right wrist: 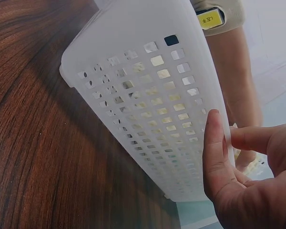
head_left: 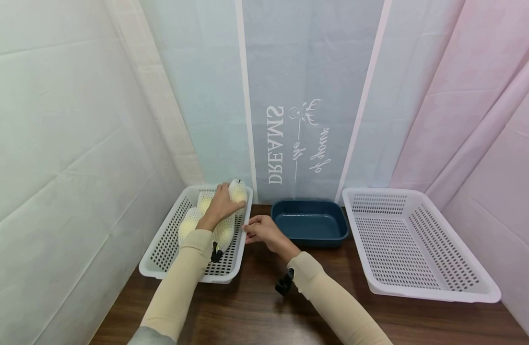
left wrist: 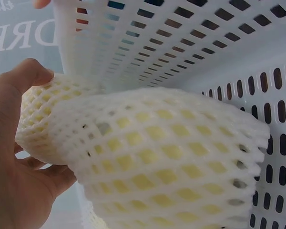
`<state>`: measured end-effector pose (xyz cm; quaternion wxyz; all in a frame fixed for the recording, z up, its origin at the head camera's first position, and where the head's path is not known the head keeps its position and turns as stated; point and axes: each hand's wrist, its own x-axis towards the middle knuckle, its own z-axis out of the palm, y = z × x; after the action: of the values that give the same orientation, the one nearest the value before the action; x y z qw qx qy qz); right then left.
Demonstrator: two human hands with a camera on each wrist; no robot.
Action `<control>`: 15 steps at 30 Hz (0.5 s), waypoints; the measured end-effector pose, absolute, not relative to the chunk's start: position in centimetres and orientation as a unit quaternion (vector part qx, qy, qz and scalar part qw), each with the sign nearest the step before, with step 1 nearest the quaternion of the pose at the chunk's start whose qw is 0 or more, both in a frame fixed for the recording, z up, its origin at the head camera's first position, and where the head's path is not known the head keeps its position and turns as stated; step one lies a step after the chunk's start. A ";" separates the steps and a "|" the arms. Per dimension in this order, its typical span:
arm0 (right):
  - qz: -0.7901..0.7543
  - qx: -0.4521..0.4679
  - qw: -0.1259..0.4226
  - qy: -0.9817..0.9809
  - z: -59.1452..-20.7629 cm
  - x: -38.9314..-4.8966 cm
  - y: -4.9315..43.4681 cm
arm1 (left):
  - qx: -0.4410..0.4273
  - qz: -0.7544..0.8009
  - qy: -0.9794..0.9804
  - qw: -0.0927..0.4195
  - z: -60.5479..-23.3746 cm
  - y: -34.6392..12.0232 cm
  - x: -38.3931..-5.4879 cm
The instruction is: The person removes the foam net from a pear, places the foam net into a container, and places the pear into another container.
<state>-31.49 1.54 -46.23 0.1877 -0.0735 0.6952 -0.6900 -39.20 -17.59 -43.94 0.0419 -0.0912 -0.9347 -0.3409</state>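
Observation:
My left hand [head_left: 221, 207] reaches into the left white plastic basket [head_left: 242, 254] and grips a pale yellow fruit in a white foam net [head_left: 238, 191] near the far right corner. In the left wrist view, thumb and fingers curl round the netted fruit, and another netted fruit [left wrist: 167, 152] lies in front of it. More netted fruit [head_left: 188, 225] sits to the left and under my wrist. My right hand [head_left: 267, 232] pinches the right rim of that basket, the thumb on the inner side and fingers outside in the right wrist view.
A dark blue rectangular tub [head_left: 309, 242] stands right of my right hand. Farther right is a second, larger white basket [head_left: 432, 293] with nothing in it. All stand on a dark wooden table [head_left: 242, 311], with a printed curtain [head_left: 307, 57] behind.

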 end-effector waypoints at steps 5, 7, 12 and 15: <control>-0.690 -0.074 0.188 0.696 -46.2 -31.4 1.6 | -0.101 -0.338 -0.934 0.054 -43.7 -17.3 -39.2; -0.689 -0.074 0.188 0.696 -46.3 -31.5 1.5 | -0.102 -0.338 -0.934 0.058 -43.6 -17.2 -39.1; -0.688 -0.075 0.188 0.697 -46.3 -31.5 1.5 | -0.107 -0.344 -0.930 0.070 -43.3 -16.9 -39.0; -0.685 -0.076 0.189 0.699 -46.3 -31.6 1.5 | -0.113 -0.347 -0.928 0.078 -43.2 -16.8 -38.9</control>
<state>-31.57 1.52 -46.30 0.1886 -0.0759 0.6992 -0.6854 -38.87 -16.82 -43.18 0.0777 -0.1132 -0.9279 -0.3466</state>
